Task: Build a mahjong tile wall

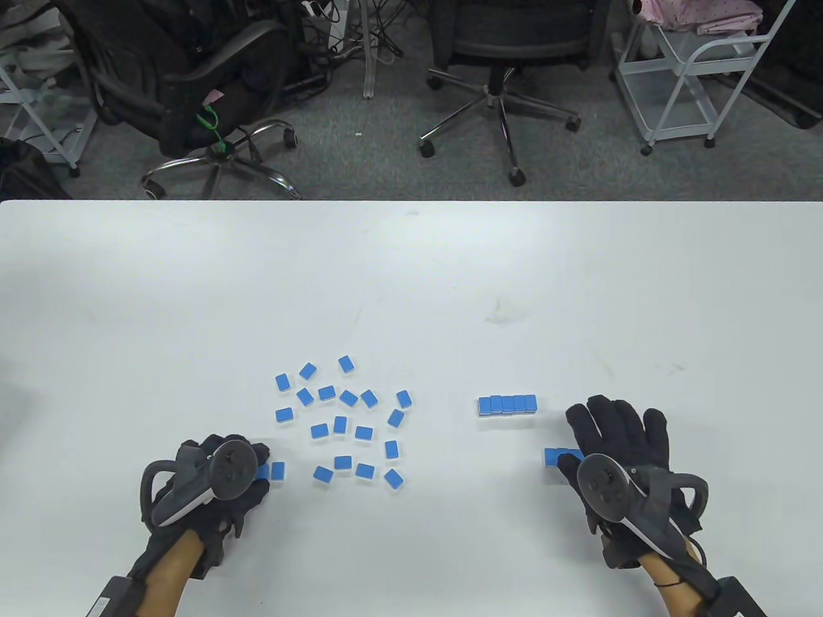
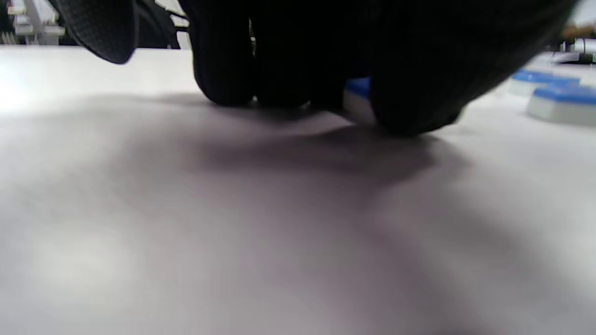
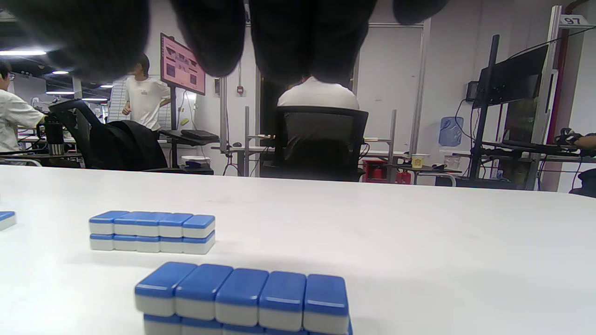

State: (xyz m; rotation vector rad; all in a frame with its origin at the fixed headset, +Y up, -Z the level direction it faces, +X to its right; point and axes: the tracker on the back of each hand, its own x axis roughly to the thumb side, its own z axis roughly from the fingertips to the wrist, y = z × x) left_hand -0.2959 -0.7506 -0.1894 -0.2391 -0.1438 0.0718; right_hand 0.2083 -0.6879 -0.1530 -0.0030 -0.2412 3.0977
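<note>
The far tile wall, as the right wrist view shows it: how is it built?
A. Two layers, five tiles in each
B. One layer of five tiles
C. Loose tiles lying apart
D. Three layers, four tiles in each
A: the far tile wall shows two stacked rows of five blue-backed tiles each, standing on the table beyond the near wall.

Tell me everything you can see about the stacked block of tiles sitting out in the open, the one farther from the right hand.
The far tile block is a short wall two layers high, five tiles per layer, set flush side by side. Each tile has a glossy blue back facing up over a white body, plastic by the look. It lies flat on the white table, straight and tidy, right of the scattered loose tiles. Nothing touches it; the right hand hovers nearer the camera.
</note>
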